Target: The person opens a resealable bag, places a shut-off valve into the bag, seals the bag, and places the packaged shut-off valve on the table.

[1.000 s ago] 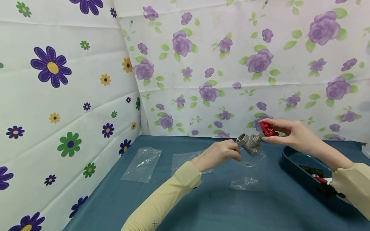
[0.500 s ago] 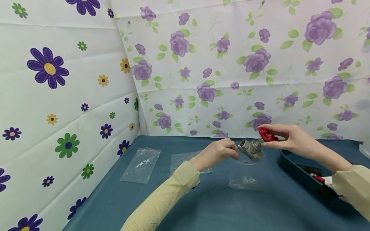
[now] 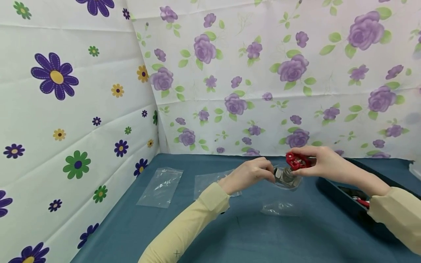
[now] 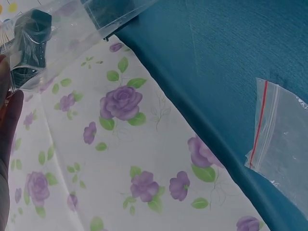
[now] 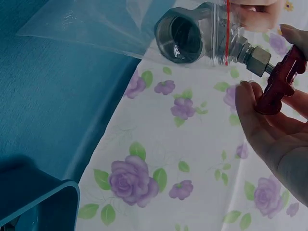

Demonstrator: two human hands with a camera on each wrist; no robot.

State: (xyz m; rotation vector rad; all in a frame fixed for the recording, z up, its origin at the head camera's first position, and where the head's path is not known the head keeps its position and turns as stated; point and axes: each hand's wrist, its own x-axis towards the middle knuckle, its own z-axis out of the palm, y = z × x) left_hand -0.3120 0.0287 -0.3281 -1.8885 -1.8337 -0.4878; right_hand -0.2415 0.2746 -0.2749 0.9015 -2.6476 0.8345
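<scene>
Head view: a metal valve (image 3: 287, 177) with a red handwheel (image 3: 306, 162) is held in the air above a blue tabletop (image 3: 263, 237), between two hands. The handwheel is grasped by the right hand (image 3: 325, 164), its grip closed with thumb above and fingers below; held this way, the metal body is probably left free to be surrounded. The edge of a clear bag (image 3: 281, 209) is pinched by the left hand (image 3: 248, 173), its grip closed on the plastic, presumably so that the mouth is held apart. Whether the bag's lower end is touching the tabletop cannot be told. Two flat bags (image 3: 161, 187) are laid out to the left, perhaps so that each can be picked up singly. At the right, a dark blue tray (image 3: 345, 209) is partly covered by the sleeve; black and red items inside are too hidden to be named.

Left wrist view: the valve body is seen through the clear plastic at the upper left. Only the edge of the left hand is shown, beside it. A zip bag with a red stripe is seen at the right.

Right wrist view: the valve's open end and body are enclosed by the bag, its red zip line crossing the body. The nut, stem and handwheel are left outside, likely because the wheel is needed as a handle.
</scene>
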